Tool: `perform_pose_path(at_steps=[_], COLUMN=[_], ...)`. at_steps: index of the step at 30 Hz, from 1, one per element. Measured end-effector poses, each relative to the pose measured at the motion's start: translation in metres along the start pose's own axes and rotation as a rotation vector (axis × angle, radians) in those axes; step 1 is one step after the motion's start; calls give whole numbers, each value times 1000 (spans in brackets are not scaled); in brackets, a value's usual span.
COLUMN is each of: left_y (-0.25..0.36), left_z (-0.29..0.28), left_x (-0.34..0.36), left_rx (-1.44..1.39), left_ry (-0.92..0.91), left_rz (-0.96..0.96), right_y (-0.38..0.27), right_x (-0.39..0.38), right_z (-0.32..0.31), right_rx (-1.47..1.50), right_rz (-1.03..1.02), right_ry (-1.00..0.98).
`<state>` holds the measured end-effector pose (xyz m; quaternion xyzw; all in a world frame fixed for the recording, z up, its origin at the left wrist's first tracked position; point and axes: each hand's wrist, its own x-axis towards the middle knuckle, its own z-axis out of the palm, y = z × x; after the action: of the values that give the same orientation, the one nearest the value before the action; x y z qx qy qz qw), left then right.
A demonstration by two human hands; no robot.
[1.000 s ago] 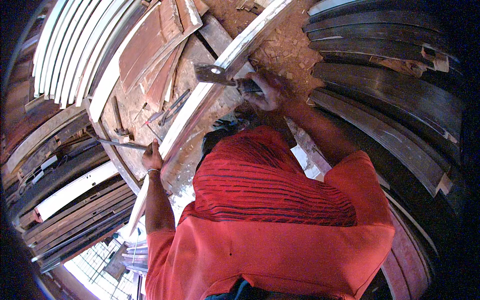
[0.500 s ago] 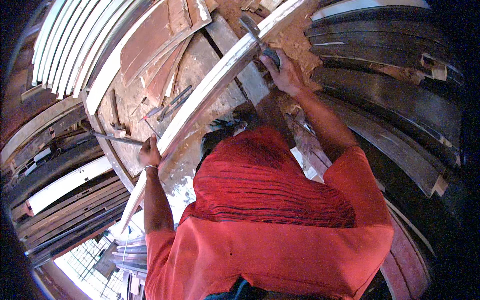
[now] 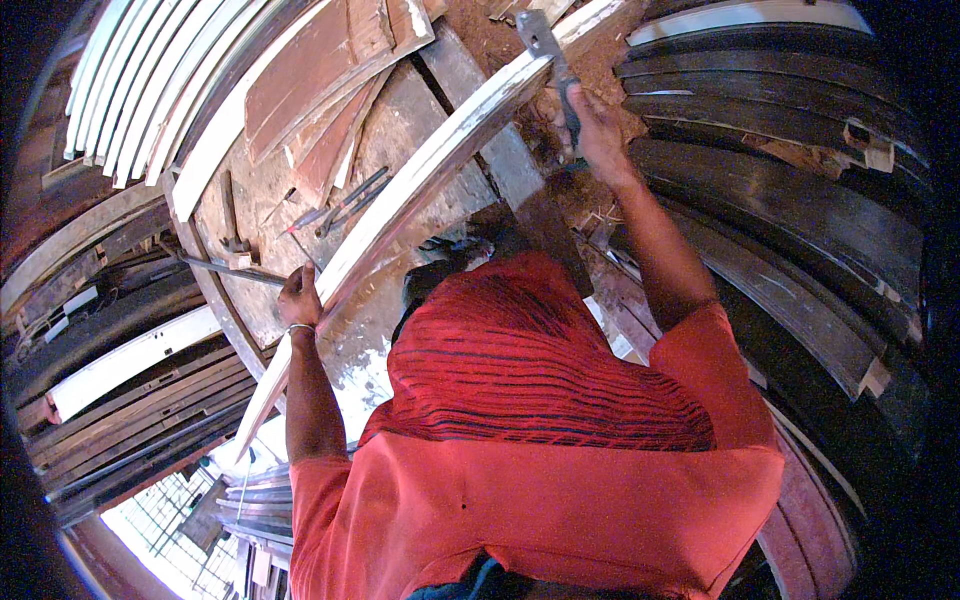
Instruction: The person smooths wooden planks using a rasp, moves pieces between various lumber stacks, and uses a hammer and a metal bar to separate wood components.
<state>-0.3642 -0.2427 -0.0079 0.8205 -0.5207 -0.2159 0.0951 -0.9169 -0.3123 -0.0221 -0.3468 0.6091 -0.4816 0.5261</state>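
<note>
A long wooden board [image 3: 430, 160] with a white upper edge runs diagonally across the bench in front of me. My left hand [image 3: 299, 298] is closed at its near-left part, thumb up along the edge. A thin dark bar [image 3: 235, 270] on the bench reaches to those fingers. My right hand [image 3: 603, 140] is wrapped around the dark handle of a cleaver-like tool [image 3: 541, 38], whose broad grey blade has a hole. The blade stands over the far part of the board; whether it touches the wood cannot be told.
The bench [image 3: 390, 120] carries brown panels [image 3: 310, 75], a hammer [image 3: 232, 215] and long dark pliers-like tools [image 3: 350, 205]. White curved strips [image 3: 165, 85] are stacked at far left, dark planks [image 3: 770, 210] at right. A person in a red shirt [image 3: 560, 500] fills the lower middle.
The cleaver-like tool has swung, its blade now more upright and turned flat to view. My right hand has shifted slightly to the right. My left hand stays at the board.
</note>
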Motion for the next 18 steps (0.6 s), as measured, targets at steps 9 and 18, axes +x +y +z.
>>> perform_pose_path(at_steps=[9, 18], left_y=[-2, -18], left_z=[-1, 4], left_x=[0, 15], left_rx=[145, 50], left_ry=[-16, -37], left_rz=[-29, 95], right_y=[15, 71], right_x=[8, 46], right_z=[6, -3], right_rx=[-285, -204], right_rz=[-19, -284], right_ry=[6, 184])
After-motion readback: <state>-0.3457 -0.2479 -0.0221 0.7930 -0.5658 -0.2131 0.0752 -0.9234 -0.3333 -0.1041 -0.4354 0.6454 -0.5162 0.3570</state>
